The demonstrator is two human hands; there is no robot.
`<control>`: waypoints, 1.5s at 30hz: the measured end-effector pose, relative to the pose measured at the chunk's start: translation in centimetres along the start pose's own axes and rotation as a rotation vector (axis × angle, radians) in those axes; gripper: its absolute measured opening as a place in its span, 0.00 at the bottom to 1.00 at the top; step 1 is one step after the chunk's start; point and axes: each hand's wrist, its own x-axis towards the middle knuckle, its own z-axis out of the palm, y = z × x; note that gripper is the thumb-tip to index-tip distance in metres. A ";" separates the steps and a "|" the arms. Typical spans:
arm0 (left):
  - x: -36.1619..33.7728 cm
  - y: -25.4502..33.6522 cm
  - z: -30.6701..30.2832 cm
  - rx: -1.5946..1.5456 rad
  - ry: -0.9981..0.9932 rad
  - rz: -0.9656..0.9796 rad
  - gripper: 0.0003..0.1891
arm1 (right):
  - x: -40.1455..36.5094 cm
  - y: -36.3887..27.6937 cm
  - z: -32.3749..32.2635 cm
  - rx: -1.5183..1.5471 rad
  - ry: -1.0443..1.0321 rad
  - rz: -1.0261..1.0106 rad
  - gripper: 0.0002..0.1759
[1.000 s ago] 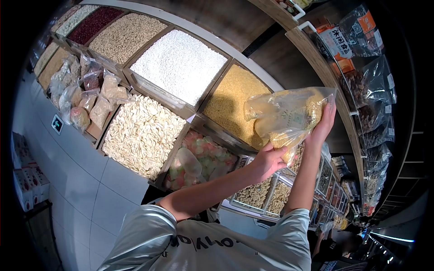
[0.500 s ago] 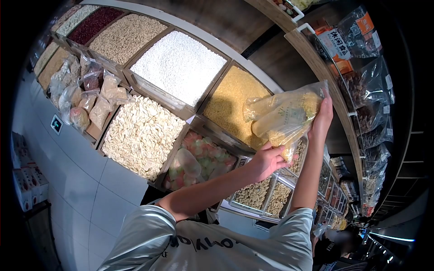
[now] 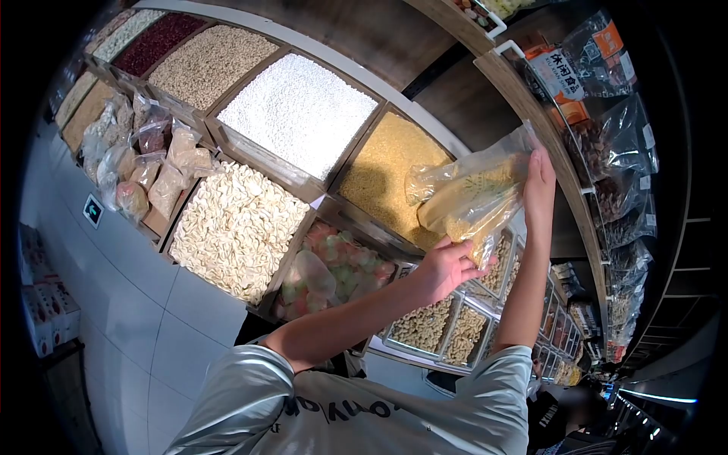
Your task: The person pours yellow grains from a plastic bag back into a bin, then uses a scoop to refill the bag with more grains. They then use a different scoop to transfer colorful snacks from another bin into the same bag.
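Observation:
A clear plastic bag (image 3: pixel 478 186) with green print and yellow millet inside is stretched between my hands, tilted over the millet bin (image 3: pixel 362 163). My left hand (image 3: pixel 447 269) pinches its lower corner, where grain shows close to the fingers. Up at the other end, my right hand (image 3: pixel 539 178) grips the bag's edge, thumb pointing upward. Behind the held bag, another clear bag (image 3: pixel 419 184) overlaps the millet in this view. The arms' shadow falls across the grain.
Bins of white grain (image 3: pixel 296 110) and pale dried slices (image 3: pixel 236 231) stand to the left, with filled bags (image 3: pixel 163 182) beyond. Below are colourful chips (image 3: pixel 341 254) and nut trays (image 3: pixel 421 326). A wooden shelf edge (image 3: pixel 542 121) with hanging snack packs (image 3: pixel 614 144) runs along the right.
My right hand has shifted slightly left and down. The bag's upper part looks flatter, with less millet bunched near that hand. My left hand keeps its hold low on the bag.

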 end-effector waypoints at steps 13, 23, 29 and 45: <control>-0.1 0.3 -0.1 -0.034 0.026 0.025 0.22 | 0.5 -0.7 0.2 0.038 -0.069 -0.025 0.24; -0.3 0.9 0.0 -0.023 0.060 0.070 0.22 | 1.4 -2.2 0.7 0.034 -0.172 -0.054 0.23; -0.8 2.6 1.4 0.030 0.111 0.107 0.22 | 2.5 -3.2 0.8 -0.123 -0.169 0.001 0.21; -1.9 9.5 2.4 0.729 0.249 0.388 0.25 | 4.3 -1.9 2.9 -0.012 -0.122 -0.006 0.17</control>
